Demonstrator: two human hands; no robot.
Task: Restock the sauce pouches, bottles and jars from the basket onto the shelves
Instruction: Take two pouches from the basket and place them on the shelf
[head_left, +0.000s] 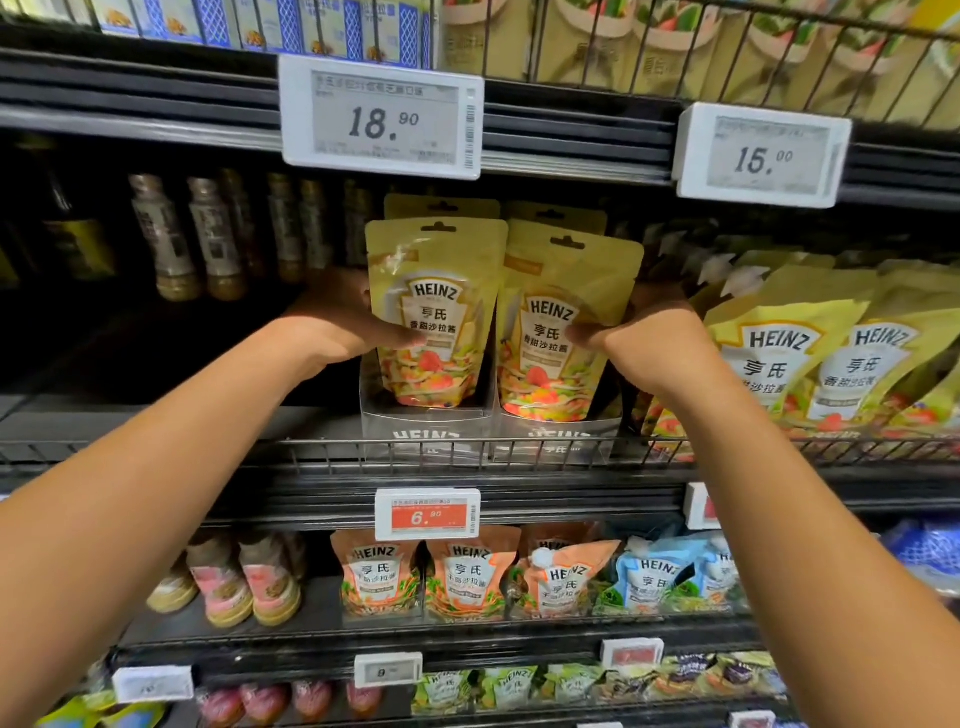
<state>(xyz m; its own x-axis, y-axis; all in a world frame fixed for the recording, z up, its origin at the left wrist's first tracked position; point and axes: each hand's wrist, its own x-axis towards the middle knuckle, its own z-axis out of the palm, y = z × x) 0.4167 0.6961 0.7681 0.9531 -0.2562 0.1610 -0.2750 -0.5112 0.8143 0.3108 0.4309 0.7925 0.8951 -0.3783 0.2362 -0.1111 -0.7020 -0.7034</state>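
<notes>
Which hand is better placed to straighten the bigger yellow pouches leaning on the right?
Likely the right hand: it holds the right pouch, beside the bigger pouches; the left hand holds the left pouch, farther off.

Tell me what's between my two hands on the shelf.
Head view: the yellow left pouch, held by the left hand, and the right pouch, held by the right hand, side by side.

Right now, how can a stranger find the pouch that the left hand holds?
Look below the 18.90 price tag. Two gold Heinz pouches stand side by side there. It is the left pouch, nearest the brown bottles, gripped by the left hand; the right hand grips its twin.
</notes>
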